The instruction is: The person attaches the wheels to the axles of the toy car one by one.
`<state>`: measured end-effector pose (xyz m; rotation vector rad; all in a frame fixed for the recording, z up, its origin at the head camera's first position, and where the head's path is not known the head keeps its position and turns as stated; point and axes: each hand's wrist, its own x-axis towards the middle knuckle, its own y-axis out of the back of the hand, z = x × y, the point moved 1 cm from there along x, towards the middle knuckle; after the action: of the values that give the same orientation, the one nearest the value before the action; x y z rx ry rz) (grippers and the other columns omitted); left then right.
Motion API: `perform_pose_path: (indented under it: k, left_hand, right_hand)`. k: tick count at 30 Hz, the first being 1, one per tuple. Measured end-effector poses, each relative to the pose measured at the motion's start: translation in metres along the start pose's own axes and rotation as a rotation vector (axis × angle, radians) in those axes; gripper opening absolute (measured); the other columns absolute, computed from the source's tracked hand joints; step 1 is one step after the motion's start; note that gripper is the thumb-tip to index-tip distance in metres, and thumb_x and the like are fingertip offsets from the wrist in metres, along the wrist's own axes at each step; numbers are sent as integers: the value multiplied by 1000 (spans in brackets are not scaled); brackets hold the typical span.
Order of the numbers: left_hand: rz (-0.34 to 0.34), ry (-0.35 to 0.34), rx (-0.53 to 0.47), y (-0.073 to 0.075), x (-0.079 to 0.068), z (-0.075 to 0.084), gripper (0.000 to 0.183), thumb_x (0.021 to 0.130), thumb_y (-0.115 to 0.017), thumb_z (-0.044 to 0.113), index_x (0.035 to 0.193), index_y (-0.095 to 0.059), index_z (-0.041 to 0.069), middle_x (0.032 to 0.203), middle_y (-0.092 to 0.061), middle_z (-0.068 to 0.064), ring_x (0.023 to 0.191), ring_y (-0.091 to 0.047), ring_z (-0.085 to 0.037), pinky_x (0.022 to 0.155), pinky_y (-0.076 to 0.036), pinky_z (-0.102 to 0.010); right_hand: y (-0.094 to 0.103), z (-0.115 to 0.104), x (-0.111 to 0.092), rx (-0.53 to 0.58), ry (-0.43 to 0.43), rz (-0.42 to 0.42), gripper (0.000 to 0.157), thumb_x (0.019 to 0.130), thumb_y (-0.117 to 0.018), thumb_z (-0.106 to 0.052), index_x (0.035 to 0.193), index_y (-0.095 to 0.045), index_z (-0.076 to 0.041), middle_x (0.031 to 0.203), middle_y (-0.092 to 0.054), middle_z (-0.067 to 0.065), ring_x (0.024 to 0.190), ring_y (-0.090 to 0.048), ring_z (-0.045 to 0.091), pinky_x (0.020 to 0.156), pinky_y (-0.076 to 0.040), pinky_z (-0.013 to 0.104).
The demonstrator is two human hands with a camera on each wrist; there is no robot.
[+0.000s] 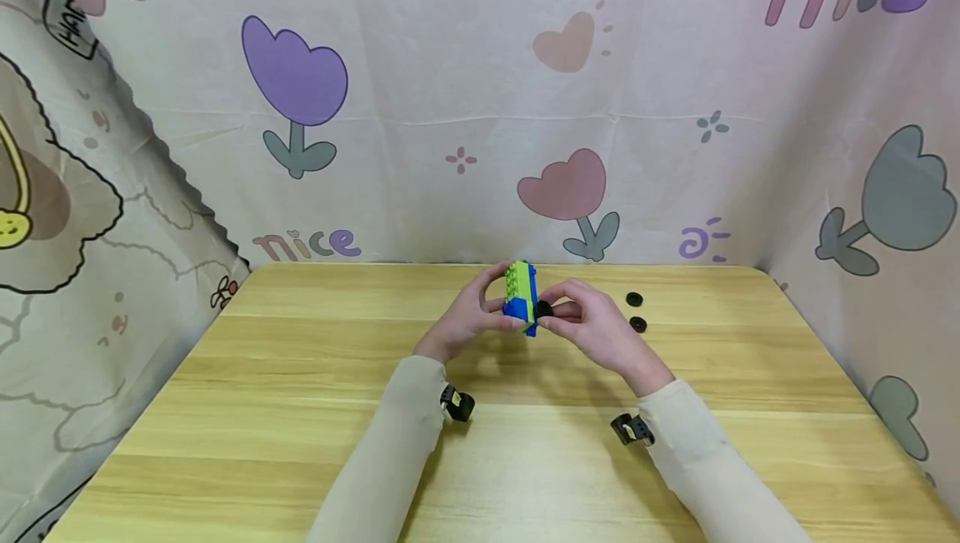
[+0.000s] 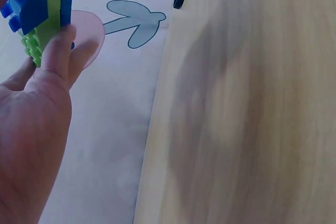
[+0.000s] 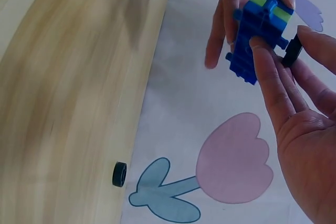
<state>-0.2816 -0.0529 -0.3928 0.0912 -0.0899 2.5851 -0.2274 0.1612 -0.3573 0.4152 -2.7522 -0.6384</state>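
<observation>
A toy car built of blue and lime-green blocks [image 1: 519, 293] is held up above the table in the left hand [image 1: 468, 316], gripped between thumb and fingers. Its blue underside, with short axle pegs on the sides, faces the right hand [image 1: 597, 328] in the right wrist view. Between thumb and fingers the right hand pinches a small black wheel [image 3: 292, 51] close to one peg; whether it is seated on the peg I cannot tell. Some right fingers rest against the blue base [image 3: 245, 51]. In the left wrist view the wheel is out of sight.
Two loose black wheels [image 1: 638, 325] lie on the wooden table [image 1: 315, 410], right of the hands near its back edge. Behind the table hangs a printed curtain [image 1: 420, 52]. Each sleeved wrist carries a small black camera [image 1: 459, 404].
</observation>
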Motion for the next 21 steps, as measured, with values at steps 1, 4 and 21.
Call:
perform_pose_path:
  k: [1, 4, 21]
  left_hand:
    - [-5, -1, -4, 0, 0, 0, 92, 82, -75, -2, 156, -24, 20, 157, -18, -1, 130, -46, -35, 98, -47, -41]
    - [-8, -4, -4, -1, -1, -2, 92, 82, -76, -1, 155, -26, 24, 157, -18, 1, 128, -49, -35, 97, -48, -40]
    - [36, -61, -20, -14, 1, -9, 79, 89, -67, -6, 154, -30, 19, 157, -24, -1, 124, -54, -27, 92, -51, -37]
  right_hand:
    - [0, 0, 0, 3, 5, -1, 27, 90, -71, -4, 116, -62, -4, 115, -59, 9, 101, -67, 23, 81, -56, 35]
    - [-2, 0, 1, 0, 21, -6, 27, 90, -70, -3, 115, -62, -3, 113, -59, 9, 100, -67, 23, 81, -56, 33]
    - [-9, -2, 0, -93, 60, 20, 27, 87, -72, 1, 112, -63, -4, 106, -57, 6, 94, -66, 20, 82, -55, 33]
